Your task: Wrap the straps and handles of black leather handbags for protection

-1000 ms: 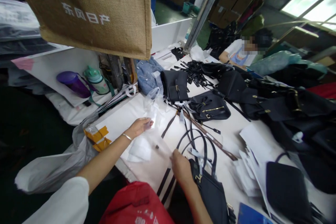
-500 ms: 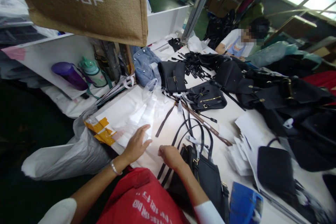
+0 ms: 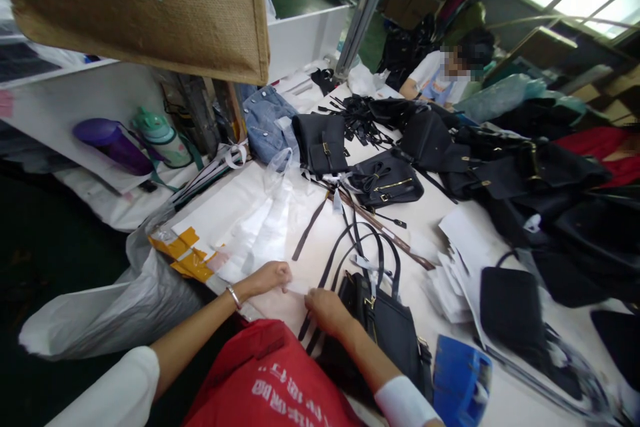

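Note:
My left hand (image 3: pixel 273 277) is closed, its fingertips curled together above the near edge of the table. My right hand (image 3: pixel 327 310) pinches close beside it. Between them stretches a thin pale see-through strip (image 3: pixel 299 287), too faint to name. Just right of my right hand stands a black handbag (image 3: pixel 387 320) with its handles up and gold-coloured buckles; my forearm covers part of it. Clear plastic bags (image 3: pixel 273 213) lie flat on the white table (image 3: pixel 320 237) beyond my left hand. A brown strap (image 3: pixel 310 227) lies near them.
Black bags (image 3: pixel 323 147) and a denim piece (image 3: pixel 270 123) lie farther back. Paper sheets (image 3: pixel 450 280) and a blue holder (image 3: pixel 461 377) are at right. A burlap bag (image 3: pixel 150 20) hangs upper left. Bottles (image 3: pixel 115 143) stand on a shelf. A person (image 3: pixel 440 77) sits across.
My left hand has closed from spread fingers and come lower, close to my right hand. My right hand has barely moved. The view has shifted slightly.

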The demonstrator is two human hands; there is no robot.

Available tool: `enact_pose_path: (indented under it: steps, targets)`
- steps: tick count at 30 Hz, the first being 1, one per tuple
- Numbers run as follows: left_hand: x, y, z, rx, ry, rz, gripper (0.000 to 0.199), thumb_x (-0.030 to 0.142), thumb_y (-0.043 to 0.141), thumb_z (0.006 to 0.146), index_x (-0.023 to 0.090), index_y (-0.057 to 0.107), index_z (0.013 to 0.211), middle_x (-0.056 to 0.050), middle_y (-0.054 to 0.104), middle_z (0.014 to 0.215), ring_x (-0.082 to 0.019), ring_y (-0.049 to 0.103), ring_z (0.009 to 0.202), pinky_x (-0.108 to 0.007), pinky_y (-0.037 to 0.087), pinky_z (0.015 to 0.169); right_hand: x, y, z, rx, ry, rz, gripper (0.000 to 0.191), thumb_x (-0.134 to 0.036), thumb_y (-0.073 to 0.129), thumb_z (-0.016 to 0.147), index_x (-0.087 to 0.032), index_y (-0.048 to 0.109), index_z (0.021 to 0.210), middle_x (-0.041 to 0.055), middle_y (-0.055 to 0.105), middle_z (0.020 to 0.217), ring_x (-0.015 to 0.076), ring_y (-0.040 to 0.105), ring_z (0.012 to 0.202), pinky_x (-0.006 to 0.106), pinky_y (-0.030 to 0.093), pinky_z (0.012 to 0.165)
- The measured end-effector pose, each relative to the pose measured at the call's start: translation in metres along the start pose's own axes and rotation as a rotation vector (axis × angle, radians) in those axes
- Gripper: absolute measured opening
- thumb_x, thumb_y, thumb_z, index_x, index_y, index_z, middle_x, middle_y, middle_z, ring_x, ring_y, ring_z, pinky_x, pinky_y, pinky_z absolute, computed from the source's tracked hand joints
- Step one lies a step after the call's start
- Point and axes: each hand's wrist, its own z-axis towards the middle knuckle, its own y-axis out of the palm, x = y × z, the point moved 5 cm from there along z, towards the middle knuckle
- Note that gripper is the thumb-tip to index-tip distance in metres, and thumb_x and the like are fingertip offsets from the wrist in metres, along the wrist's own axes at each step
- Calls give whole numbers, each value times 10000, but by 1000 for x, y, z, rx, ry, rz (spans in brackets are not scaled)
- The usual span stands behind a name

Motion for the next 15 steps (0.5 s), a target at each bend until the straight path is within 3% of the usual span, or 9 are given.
enact_pose_path:
  steps: [3, 5, 8, 11, 13, 15]
  targets:
    - [4, -9, -7, 33, -1, -15, 106, 234, 565, 702, 159, 603, 767, -15, 688, 662, -165, 623, 657, -267, 429, 651, -24, 14, 5, -50, -123, -34, 91, -154, 616, 788, -176, 648, 870, 111, 665, 994, 250, 600, 994, 347, 460, 798]
    - [8, -13, -11, 59, 7, -29, 112, 217, 566, 691, 160, 610, 776, -24, 704, 695, -170, 629, 685, -275, 429, 671, -26, 17, 9, -57, -123, -49, 68, -131, 589, 808, -161, 650, 804, 123, 669, 961, 248, 604, 979, 365, 465, 808]
    - [13, -17, -16, 98, 27, -55, 98, 212, 569, 697, 163, 614, 769, -29, 711, 718, -172, 629, 701, -280, 424, 685, -4, 2, 14, 0, -10, -45, 101, -105, 543, 835, -125, 641, 825, 152, 672, 918, 254, 623, 939, 375, 477, 789]
    - [16, -17, -19, 124, 43, -89, 84, 211, 574, 710, 163, 611, 769, -33, 712, 727, -176, 631, 706, -285, 423, 692, 24, -26, 14, 109, 118, 6, 222, -202, 404, 940, -113, 585, 1032, 143, 665, 973, 219, 640, 906, 331, 495, 739]
    - [18, -15, -17, 134, 50, -117, 86, 220, 571, 729, 162, 603, 783, -38, 713, 731, -180, 636, 714, -291, 428, 705, 29, -39, 12, 192, 143, 226, 303, -295, 332, 977, -149, 490, 1190, 94, 660, 1024, 161, 649, 865, 260, 501, 677]
    - [20, -10, -15, 126, 52, -146, 87, 235, 570, 749, 161, 593, 786, -43, 712, 737, -184, 643, 728, -300, 437, 724, 25, -42, 11, 274, 165, 581, 316, -359, 396, 948, -178, 471, 1196, 48, 669, 988, 129, 651, 797, 210, 492, 609]
